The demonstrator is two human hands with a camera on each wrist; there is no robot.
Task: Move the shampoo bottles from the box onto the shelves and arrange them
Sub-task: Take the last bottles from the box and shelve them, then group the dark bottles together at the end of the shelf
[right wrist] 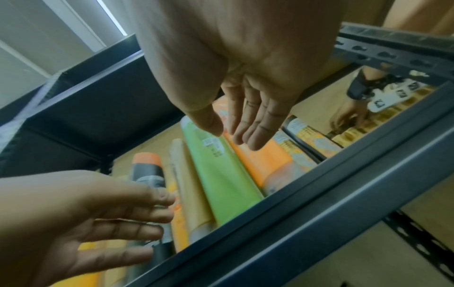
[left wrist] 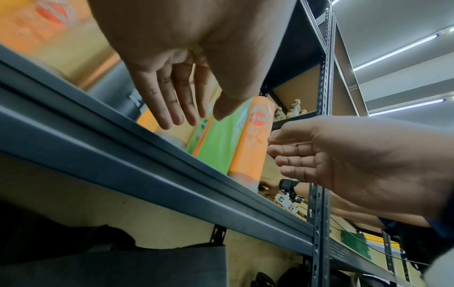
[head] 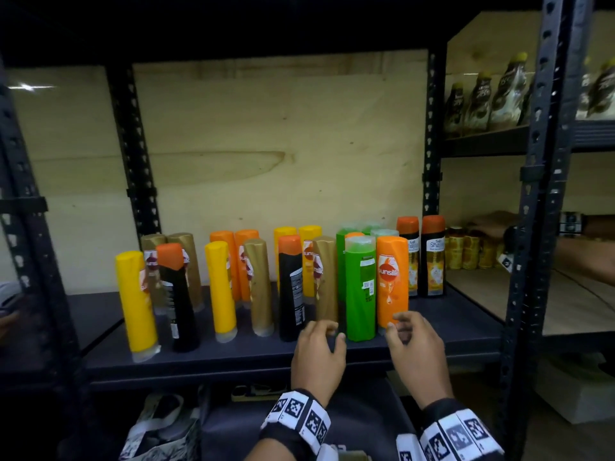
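Observation:
Several shampoo bottles, yellow, gold, black, orange and green, stand upright on the dark shelf [head: 233, 357]. Front right are a green bottle [head: 361, 291] and an orange bottle [head: 392, 281], side by side. My left hand [head: 331, 331] hovers at the green bottle's base with relaxed fingers, holding nothing. My right hand [head: 399, 324] hovers at the orange bottle's base, also empty. In the left wrist view my left hand [left wrist: 194, 118] is spread before the green bottle [left wrist: 221, 143]. The right wrist view has my right hand [right wrist: 228, 136] spread over the orange bottle [right wrist: 267, 161].
Black slotted uprights [head: 539, 194] frame the bay. On the neighbouring right shelf another person's hand [head: 492, 224] rests among small yellow jars [head: 466, 247]. Dark bottles [head: 482, 101] stand on the upper right shelf. Dark bags [head: 159, 424] lie below the shelf edge.

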